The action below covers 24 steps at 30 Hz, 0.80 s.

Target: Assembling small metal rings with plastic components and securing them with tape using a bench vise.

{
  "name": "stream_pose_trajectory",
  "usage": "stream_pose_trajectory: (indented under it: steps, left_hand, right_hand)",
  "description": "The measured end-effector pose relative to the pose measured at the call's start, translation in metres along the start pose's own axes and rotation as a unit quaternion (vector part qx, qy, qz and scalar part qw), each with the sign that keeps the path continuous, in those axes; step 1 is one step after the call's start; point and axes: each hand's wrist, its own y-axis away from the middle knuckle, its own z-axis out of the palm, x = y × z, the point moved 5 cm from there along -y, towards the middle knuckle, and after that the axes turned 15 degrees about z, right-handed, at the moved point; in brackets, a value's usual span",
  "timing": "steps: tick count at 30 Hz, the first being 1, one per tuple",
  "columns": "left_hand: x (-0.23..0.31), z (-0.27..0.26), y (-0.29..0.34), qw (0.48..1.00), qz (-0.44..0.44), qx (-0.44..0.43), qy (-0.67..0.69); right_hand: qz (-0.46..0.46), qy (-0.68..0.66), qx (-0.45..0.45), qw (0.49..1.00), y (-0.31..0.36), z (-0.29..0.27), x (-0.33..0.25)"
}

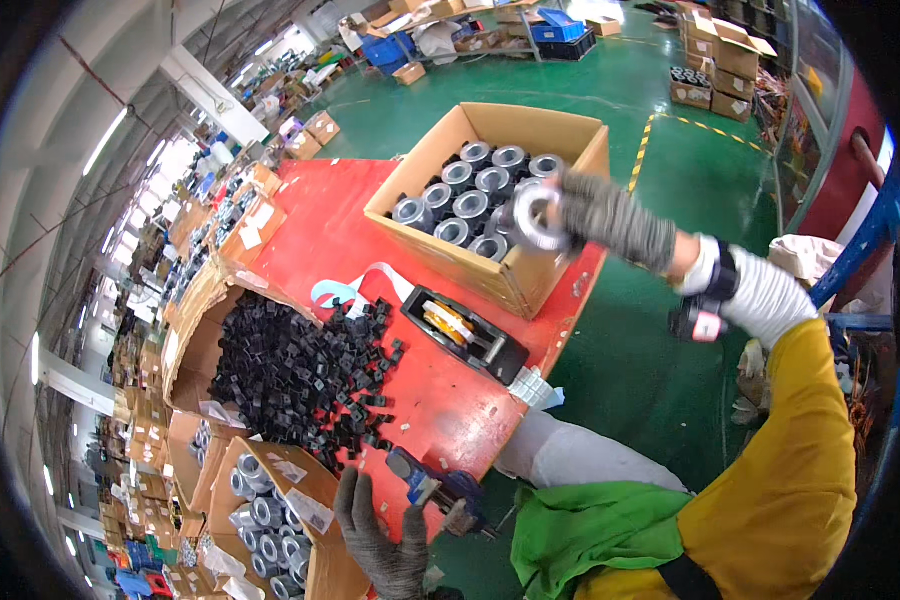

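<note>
My right hand (615,215), in a grey knit glove, grips a silvery flanged metal sleeve (538,215) above the near right edge of an open cardboard box (560,265); motion blurs the sleeve. Inside that box, similar sleeves (470,205) stand upright in rows with black parts among them. My left hand (380,540), gloved alike, has its fingers apart and nothing in them. It is beside a small blue clamp-like vise (440,490) at the table edge and a carton of loose metal sleeves (265,520).
A heap of small black plastic parts (290,370) spills from a torn carton onto the red table (320,215). A black tape dispenser (465,335) sits before the box. Stacked cartons (730,65) and blue crates (560,30) stand farther off on the green floor.
</note>
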Motion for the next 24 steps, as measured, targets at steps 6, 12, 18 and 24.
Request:
stream_pose_trajectory:
  steps: [6,12,18,24]
  left_hand:
    - [-0.088,0.049,0.129,0.979,-0.204,-0.017,0.008]
    - [-0.094,0.09,0.193,0.986,-0.128,-0.027,-0.1]
    - [-0.094,0.092,0.188,0.974,-0.185,-0.06,-0.113]
    - [-0.089,0.091,0.181,0.979,-0.175,-0.04,-0.1]
  right_hand:
    - [0.146,0.389,0.131,0.9,-0.103,-0.043,-0.021]
    - [0.114,0.627,0.101,0.764,-0.207,-0.001,0.006]
    - [0.105,0.662,0.078,0.738,-0.269,0.03,0.035]
    - [0.215,0.196,0.007,0.957,-0.228,0.037,0.02]
